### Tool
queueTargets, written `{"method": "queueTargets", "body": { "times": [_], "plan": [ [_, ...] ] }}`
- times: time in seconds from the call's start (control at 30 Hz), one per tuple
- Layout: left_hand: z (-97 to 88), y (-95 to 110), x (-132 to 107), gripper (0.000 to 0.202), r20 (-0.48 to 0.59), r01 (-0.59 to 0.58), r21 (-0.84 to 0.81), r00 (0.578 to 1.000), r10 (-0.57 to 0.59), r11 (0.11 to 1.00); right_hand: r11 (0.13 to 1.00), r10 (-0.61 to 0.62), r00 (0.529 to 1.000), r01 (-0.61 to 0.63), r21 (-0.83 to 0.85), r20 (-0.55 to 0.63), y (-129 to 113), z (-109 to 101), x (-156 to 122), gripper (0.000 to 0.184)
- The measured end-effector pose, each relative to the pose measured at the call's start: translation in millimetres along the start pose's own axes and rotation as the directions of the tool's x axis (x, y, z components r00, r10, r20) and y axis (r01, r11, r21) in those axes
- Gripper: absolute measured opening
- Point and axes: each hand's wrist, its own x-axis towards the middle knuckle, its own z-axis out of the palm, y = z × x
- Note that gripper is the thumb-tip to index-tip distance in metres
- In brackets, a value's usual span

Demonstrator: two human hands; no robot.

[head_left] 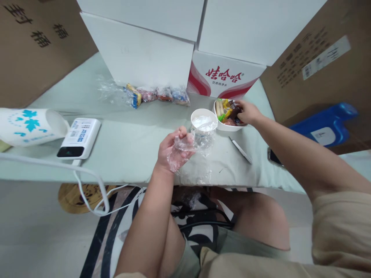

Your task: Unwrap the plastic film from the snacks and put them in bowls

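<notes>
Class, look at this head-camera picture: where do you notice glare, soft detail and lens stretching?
Head view: glints speckle the clear plastic film in the left hand; print on the brown box at picture right looks soft, the red lettering reads clearly; the white cup near the left edge seems stretched.

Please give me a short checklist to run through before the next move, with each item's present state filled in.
1. Left hand free: not ok, it holds clear film.
2. Right hand at the bowl: ok, its fingers reach in over the right side.
3. Right hand's grip on a snack: cannot tell, the fingertips are hidden.
4. Cup upright: ok, it stands just left of the bowl.
5. Slim tool away from both hands: ok, it lies on the table in front of the bowl.
6. Slim tool's blade put away: cannot tell, too small to see.
</notes>
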Motion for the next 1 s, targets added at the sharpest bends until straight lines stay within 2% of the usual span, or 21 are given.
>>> {"method": "queueTargets", "body": {
  "times": [0.1,0.33,0.43,0.53,0.6,0.8,0.87,0.9,1.0],
  "plan": [
    [0.3,-1,0,0.031,-0.002,-0.006,-0.004,1.0,0.006,1.0,0.996,-0.009,0.999,0.006,-0.085,-0.042,7,0,-5,0.068],
    [0.3,-1,1,0.031,0.006,-0.019,0.028,1.0,0.019,0.999,0.96,-0.047,0.995,0.021,-0.278,-0.086,14,1,-10,0.034],
    [1.3,-1,2,0.031,-0.001,-0.012,0.031,1.0,0.012,0.999,0.956,-0.029,0.994,-0.004,-0.293,-0.109,17,2,-9,0.04],
    [1.9,-1,2,0.031,-0.003,-0.008,0.037,1.0,0.008,0.999,0.968,-0.046,0.998,0.034,-0.251,-0.042,23,6,-8,0.052],
    [1.8,-1,2,0.03,0.004,-0.012,0.045,1.0,0.012,0.999,0.975,-0.057,0.998,0.046,-0.216,-0.041,29,9,-6,0.053],
    [2.2,-1,2,0.029,0.018,-0.014,0.031,1.0,0.013,0.999,0.987,0.014,0.995,-0.03,-0.157,-0.103,34,12,-4,0.051],
    [2.1,0,2,0.029,0.019,-0.013,0.039,1.0,0.013,0.999,0.994,-0.021,0.986,0.003,-0.111,-0.163,30,10,-8,0.049],
    [1.6,0,2,0.029,0.021,-0.011,0.046,1.0,0.011,0.999,0.997,-0.045,0.972,0.029,-0.07,-0.229,27,10,-13,0.045],
    [-1.7,2,2,0.028,0.033,0.002,0.069,0.999,-0.004,0.998,0.978,-0.047,0.886,0.134,0.158,-0.461,16,15,-46,0.029]
  ]
}}
